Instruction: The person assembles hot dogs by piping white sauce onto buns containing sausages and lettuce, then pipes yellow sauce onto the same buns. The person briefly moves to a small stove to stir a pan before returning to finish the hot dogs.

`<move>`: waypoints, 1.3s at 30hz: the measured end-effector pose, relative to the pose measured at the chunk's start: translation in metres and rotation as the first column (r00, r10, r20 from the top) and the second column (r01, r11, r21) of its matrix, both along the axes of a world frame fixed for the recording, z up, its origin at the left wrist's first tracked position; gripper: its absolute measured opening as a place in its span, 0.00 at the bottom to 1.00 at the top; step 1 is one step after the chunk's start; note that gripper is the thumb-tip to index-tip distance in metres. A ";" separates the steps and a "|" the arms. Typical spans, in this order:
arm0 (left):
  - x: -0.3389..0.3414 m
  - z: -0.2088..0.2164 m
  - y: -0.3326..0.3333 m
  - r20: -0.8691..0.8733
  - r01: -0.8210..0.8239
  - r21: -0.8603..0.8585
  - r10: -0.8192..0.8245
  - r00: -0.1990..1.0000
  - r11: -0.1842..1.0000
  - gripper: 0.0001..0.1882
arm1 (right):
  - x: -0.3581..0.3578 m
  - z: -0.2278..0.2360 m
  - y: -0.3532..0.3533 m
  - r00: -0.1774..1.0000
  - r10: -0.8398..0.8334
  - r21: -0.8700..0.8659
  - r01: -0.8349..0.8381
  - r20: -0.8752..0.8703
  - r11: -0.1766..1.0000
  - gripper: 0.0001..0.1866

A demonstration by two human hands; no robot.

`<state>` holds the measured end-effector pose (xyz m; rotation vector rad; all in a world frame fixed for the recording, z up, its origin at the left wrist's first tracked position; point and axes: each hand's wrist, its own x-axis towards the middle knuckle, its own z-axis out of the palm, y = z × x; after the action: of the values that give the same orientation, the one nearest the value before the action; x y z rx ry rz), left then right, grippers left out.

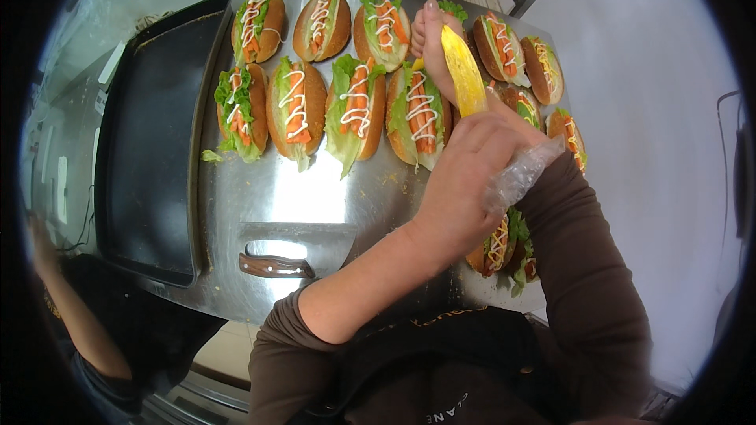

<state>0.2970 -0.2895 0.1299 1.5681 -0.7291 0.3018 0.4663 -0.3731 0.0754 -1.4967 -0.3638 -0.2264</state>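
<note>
A clear piping bag filled with yellow sauce slants over the metal table, held in both my hands. My left hand is closed round its upper end, and the loose clear plastic sticks out past the fingers. My right hand, farther away, is wrapped round the lower part, partly hidden behind the bag. A bit of yellow shows below its fingers, above a hot dog with white zigzag sauce. Beside that one lies another lettuce-filled hot dog. My forearms cross over the hot dogs on the right.
Several white-striped hot dogs fill two rows, including one at the far left. Hot dogs with yellow lines lie rightward. A wooden-handled knife rests nearer me, beside a black baking tray. Another person's arm shows lower left.
</note>
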 end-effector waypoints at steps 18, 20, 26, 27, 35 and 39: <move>-0.025 -0.003 0.012 0.185 -0.026 0.148 -0.002 0.983 0.989 0.19 | -0.027 0.003 0.006 0.997 0.014 -0.079 -0.019 -0.070 0.997 0.27; -0.035 -0.002 0.009 0.211 0.023 0.157 -0.056 0.976 0.987 0.19 | -0.048 0.011 -0.008 0.987 0.017 -0.093 -0.032 -0.157 0.995 0.27; -0.058 0.003 -0.001 0.254 0.084 0.181 -0.129 0.959 0.980 0.18 | -0.082 0.021 -0.019 0.988 0.046 -0.119 -0.064 -0.147 0.991 0.27; -0.056 0.001 0.000 0.243 0.074 0.195 -0.121 0.962 0.978 0.19 | -0.078 0.020 -0.014 0.992 0.056 -0.112 -0.070 -0.117 0.991 0.27; -0.055 0.002 0.011 0.164 0.064 0.118 -0.083 0.983 0.991 0.19 | -0.072 0.009 0.004 0.989 0.058 -0.106 -0.073 -0.135 0.992 0.28; -0.069 0.009 0.002 0.208 0.160 0.096 -0.177 0.962 0.982 0.12 | -0.108 0.021 -0.019 0.977 0.048 -0.149 -0.080 -0.208 0.986 0.29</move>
<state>0.2283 -0.2871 0.1387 1.5500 -1.0495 0.3230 0.3587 -0.3920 0.0963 -1.6437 -0.2694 0.0085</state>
